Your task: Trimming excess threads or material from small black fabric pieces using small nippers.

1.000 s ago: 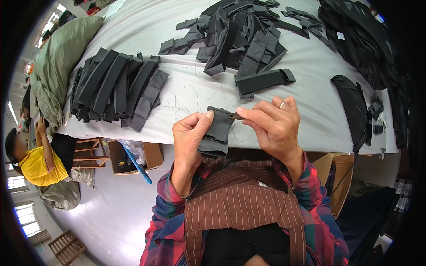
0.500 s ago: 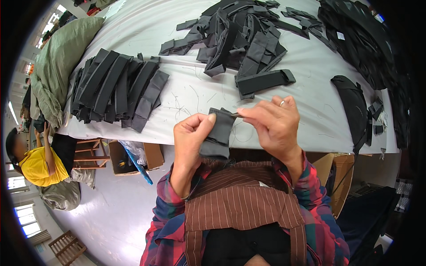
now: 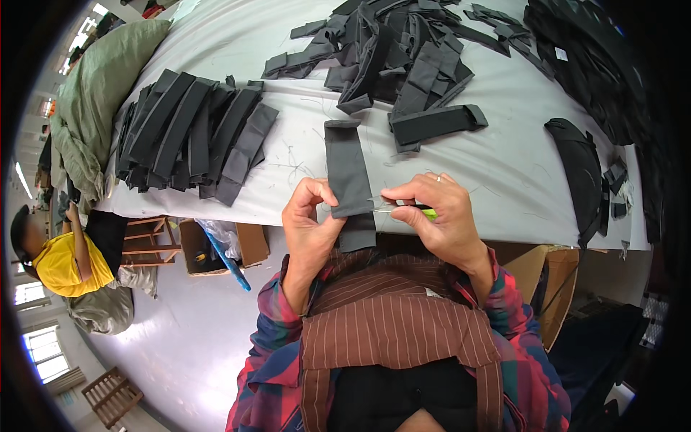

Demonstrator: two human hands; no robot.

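Note:
A dark grey fabric strip (image 3: 348, 167) hangs over the table's near edge, its far end lying on the white cover. My left hand (image 3: 311, 210) pinches its left edge between thumb and fingers, near a folded seam. My right hand (image 3: 439, 212) is closed round small thread snips (image 3: 430, 213) with a yellow-green handle. Their thin metal tips are at the strip's right edge, by the seam; most of the tool is hidden in my fingers.
A neat row of dark strips (image 3: 188, 133) lies to the left, a loose heap of strips (image 3: 374, 61) farther back. One strip (image 3: 439, 124) lies closer. Black fabric (image 3: 586, 65) fills the far right. Cardboard boxes (image 3: 252, 243) stand below the table. A person in yellow (image 3: 75, 263) works at left.
The strip, earlier folded up in my hands, is now spread out away from me. My left hand has moved lower along it. The yellow-green tool now shows in my right hand.

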